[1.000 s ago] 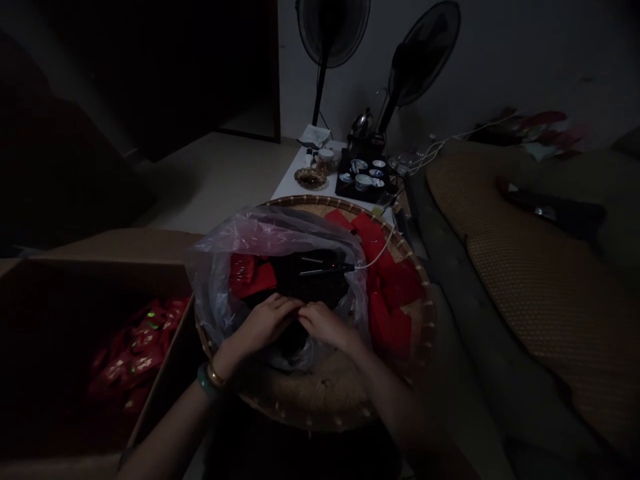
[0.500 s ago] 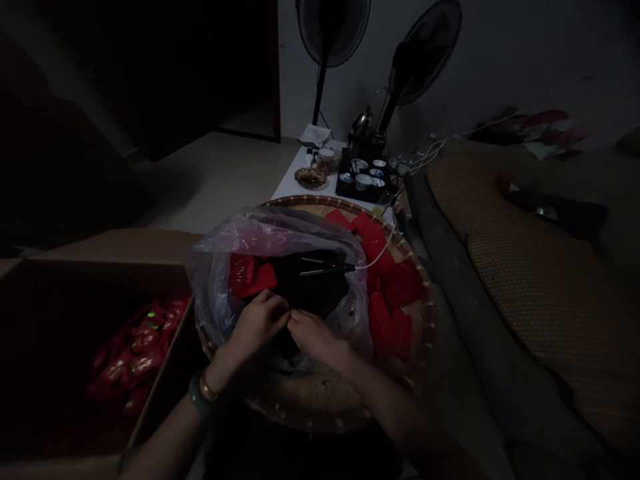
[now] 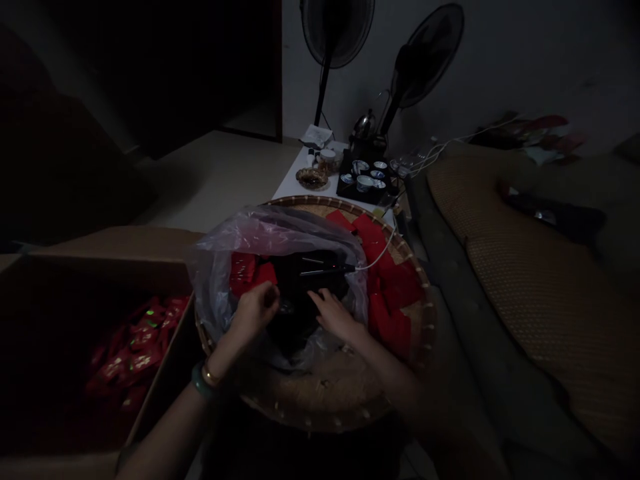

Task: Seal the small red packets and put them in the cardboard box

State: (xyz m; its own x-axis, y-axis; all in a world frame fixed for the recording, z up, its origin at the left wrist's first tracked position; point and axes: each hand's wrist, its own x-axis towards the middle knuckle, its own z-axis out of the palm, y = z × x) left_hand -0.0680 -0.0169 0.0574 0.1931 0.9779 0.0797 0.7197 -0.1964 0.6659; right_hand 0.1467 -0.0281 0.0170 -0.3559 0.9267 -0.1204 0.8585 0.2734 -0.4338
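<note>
My left hand [image 3: 256, 308], with a gold bangle and a green bangle at the wrist, is closed in a pinch above the dark contents of a clear plastic bag [image 3: 210, 267]. A faint shiny clear bit [image 3: 286, 306] shows beside its fingers; I cannot make out what is held. My right hand [image 3: 334, 316] has its fingers stretched out over the dark contents [image 3: 295, 327], holding nothing visible. Just beyond it lies a black two-armed tool [image 3: 327, 270] with a small red light and a white cable. Red packets [image 3: 250, 272] lie inside the bag near my left hand.
The bag sits in a round woven tray [image 3: 320, 393], with flat red packets [image 3: 393, 327] along its right side. At left, a cardboard box [image 3: 160, 400] holds shiny red packages [image 3: 143, 347]. Ahead are a tea tray [image 3: 353, 190] with cups and two fans [image 3: 337, 40].
My hands were together over the bag and have parted. The left moved slightly left and up, still pinched; the right moved right and its fingers opened out.
</note>
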